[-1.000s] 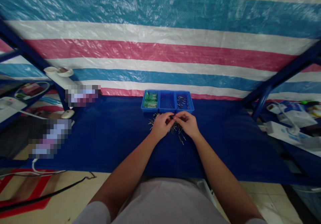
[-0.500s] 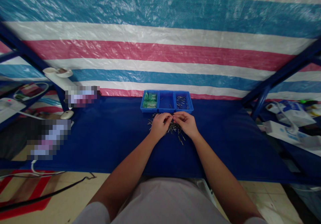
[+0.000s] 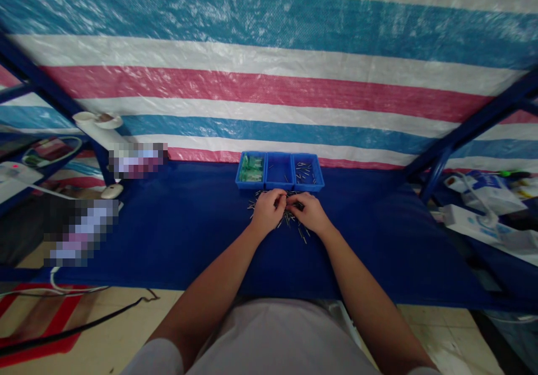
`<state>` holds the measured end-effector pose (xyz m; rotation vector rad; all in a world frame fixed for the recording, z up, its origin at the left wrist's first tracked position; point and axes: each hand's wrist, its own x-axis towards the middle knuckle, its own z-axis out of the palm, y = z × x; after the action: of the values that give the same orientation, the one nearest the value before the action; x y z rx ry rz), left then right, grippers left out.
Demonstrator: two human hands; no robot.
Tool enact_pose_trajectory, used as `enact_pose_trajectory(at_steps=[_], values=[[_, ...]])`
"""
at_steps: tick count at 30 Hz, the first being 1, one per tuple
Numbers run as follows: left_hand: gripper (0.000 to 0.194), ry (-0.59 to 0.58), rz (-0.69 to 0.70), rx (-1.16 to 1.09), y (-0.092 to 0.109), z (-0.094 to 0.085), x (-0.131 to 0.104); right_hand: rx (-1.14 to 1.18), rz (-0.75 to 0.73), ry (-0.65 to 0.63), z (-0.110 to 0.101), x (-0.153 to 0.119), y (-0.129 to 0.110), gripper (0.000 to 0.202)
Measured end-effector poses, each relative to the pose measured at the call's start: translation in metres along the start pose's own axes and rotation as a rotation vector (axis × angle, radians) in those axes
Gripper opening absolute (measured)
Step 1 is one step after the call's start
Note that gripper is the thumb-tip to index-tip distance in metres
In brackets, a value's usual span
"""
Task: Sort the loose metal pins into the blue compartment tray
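Observation:
A loose pile of thin metal pins (image 3: 301, 231) lies on the blue table, partly under both hands. Over its left side my left hand (image 3: 269, 208) is closed, thumb and fingertips pinched together; whatever is between them is too small to make out. My right hand (image 3: 308, 209) reaches into the pile from the right, its fingers curled towards the left fingertips. What the right fingers hold, if anything, is hidden. Just beyond the hands stand three blue bins (image 3: 279, 185) side by side: green packets (image 3: 252, 167) on the left, a few small pieces in the middle, more pins (image 3: 304, 169) on the right.
A striped plastic sheet (image 3: 269, 83) hangs behind the blue table (image 3: 189, 212). On the left are a white stand (image 3: 98, 131) and a blurred-out screen (image 3: 86, 232) with a cable. A white power strip (image 3: 474, 221) and packages lie at the right, beside a blue frame post (image 3: 437, 173).
My right hand has lowered slightly towards me, down into the pile, and its fingers are more curled. My left hand stays nearly in place, still pinched.

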<state>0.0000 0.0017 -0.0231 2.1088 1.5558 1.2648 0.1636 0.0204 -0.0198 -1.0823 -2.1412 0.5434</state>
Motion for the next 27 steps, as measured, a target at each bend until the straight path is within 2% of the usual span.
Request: enact_pose_trajectory(at_steps=[19,22,27], values=[[0.014,-0.031,0.005,0.019,-0.0013,0.0017,0.0001,0.034,-0.03,-0.043,-0.0003,-0.0006,-0.0009,0.016],[0.014,-0.034,0.009,0.015,-0.0014,0.0021,0.0003,0.08,-0.019,0.017,-0.0001,-0.0007,-0.0023,0.012],[0.014,-0.043,0.034,0.009,-0.0009,0.0021,0.0006,0.245,0.131,0.201,0.0028,-0.0008,-0.0011,0.01]])
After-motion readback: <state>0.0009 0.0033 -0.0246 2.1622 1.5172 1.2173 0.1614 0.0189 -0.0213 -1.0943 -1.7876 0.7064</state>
